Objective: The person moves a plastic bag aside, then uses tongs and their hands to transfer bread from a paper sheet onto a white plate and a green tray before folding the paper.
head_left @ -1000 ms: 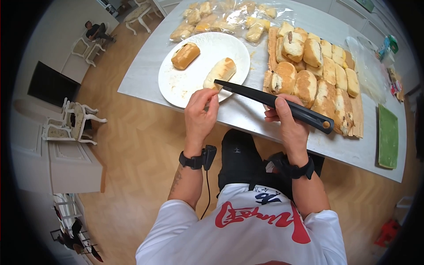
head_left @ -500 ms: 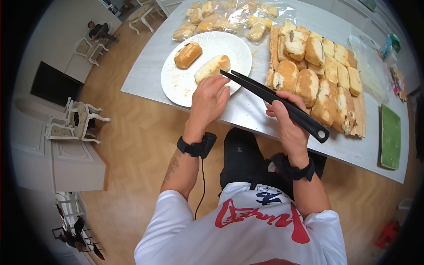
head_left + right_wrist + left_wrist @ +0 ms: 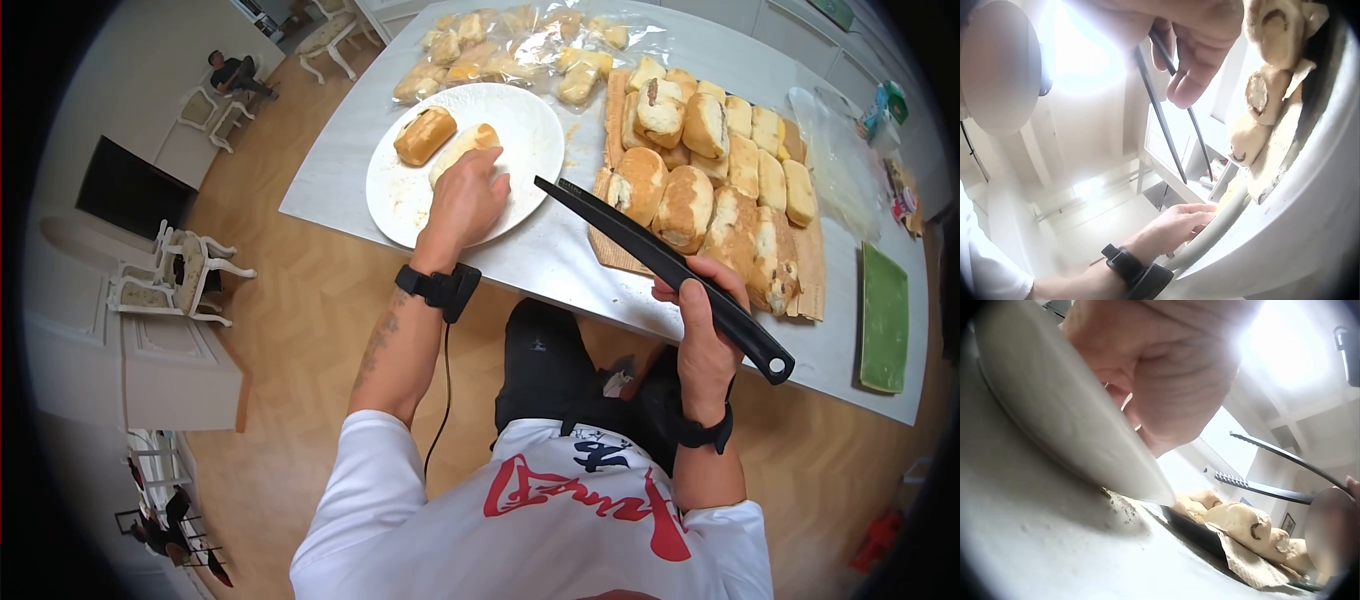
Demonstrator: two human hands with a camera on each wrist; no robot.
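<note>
My left hand (image 3: 465, 208) reaches over the white plate (image 3: 532, 145), its fingertips at the near side of a pale, elongated bread roll (image 3: 456, 152). Those fingers look fairly straight in the right wrist view, and the hand hides part of the roll. Beside it on the plate lies a browner roll (image 3: 426, 134). Black tongs (image 3: 655, 257) are held in my right hand (image 3: 708, 355), between thumb and fingers. Their two arms stand apart with nothing between the tips, which point at the plate's right edge.
Filled bread rolls (image 3: 735, 215) are piled on brown cardboard (image 3: 620, 250) at the right of the table. Clear bags of bread (image 3: 480, 60) lie behind the plate. A green rectangular tray (image 3: 882, 320) sits at the right edge, near clear plastic wrap (image 3: 835, 150). A person (image 3: 235, 75) sits far left.
The left hand has shifted left over the plate, and the pale roll now lies closer to the browner one. The tongs have drawn back from the roll, toward the right and nearer my body.
</note>
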